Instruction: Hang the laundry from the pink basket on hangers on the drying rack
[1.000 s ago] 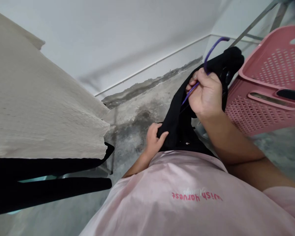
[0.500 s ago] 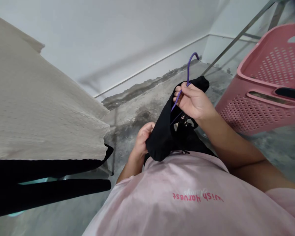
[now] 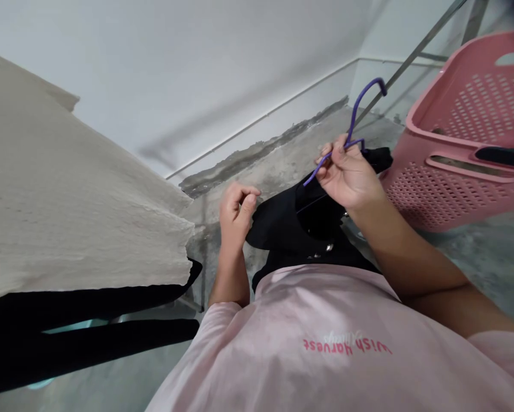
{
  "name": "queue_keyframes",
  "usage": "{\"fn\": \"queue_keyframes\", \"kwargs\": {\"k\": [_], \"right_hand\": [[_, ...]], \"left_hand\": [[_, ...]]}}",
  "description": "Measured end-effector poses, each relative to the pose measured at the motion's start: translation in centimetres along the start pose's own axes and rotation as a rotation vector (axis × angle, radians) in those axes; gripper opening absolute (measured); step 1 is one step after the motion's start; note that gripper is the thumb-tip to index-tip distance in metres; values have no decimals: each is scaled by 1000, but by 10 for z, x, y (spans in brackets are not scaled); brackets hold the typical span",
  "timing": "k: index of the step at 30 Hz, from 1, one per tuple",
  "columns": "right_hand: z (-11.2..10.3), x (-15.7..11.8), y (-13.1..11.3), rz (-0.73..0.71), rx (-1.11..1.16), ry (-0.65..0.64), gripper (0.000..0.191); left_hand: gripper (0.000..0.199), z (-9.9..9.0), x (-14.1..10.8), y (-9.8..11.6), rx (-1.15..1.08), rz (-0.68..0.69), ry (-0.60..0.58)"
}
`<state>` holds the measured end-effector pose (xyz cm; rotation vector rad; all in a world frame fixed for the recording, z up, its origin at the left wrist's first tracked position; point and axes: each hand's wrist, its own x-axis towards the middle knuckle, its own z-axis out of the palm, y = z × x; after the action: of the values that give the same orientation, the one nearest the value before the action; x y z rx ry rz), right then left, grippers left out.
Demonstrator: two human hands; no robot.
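Observation:
A purple clothes hanger (image 3: 354, 111) is pinched between the thumb and fingers of my right hand (image 3: 346, 171), just below its hook. From it hangs a black garment (image 3: 278, 214), with the hanger's lower part inside its opening; small shiny fittings show near my waist. My left hand (image 3: 238, 212) is beside the garment's left end, its fingers loosely curled and a gap between thumb and index finger. Nothing shows in that hand, and it looks apart from the cloth.
To the right stands a pink perforated laundry basket (image 3: 454, 189) with a dark handle, near a metal rail (image 3: 406, 66). Beige cloth (image 3: 85, 200) and black cloth (image 3: 89, 337) hang at the left. A white wall (image 3: 196, 68) rises behind the concrete floor (image 3: 278, 163).
My left hand has come off the black garment and lifted slightly up and left. My right hand has moved right with the hanger, and the garment's right end has shifted right too.

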<state>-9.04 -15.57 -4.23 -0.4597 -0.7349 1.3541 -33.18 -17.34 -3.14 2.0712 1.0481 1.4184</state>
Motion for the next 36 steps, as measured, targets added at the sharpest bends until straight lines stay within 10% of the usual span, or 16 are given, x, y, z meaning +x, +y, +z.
{"fn": "queue_keyframes", "kwargs": {"k": [10,16,24,36], "right_hand": [[3,-4,10,-35,-48,40,39],[5,-10,11,35,6,-104,54],[-3,-13,-3,-5,-127,-113,56],[-28,-26,24,-160,-532,-302,27]], "left_hand": [[33,-8,-21,6,123,-101,-669],[40,14,-16,1,-448,-386,-1145],[32,34,-33,2,-735,-764,-634],[47,10,-32,6,-463,-520,-634]]}}
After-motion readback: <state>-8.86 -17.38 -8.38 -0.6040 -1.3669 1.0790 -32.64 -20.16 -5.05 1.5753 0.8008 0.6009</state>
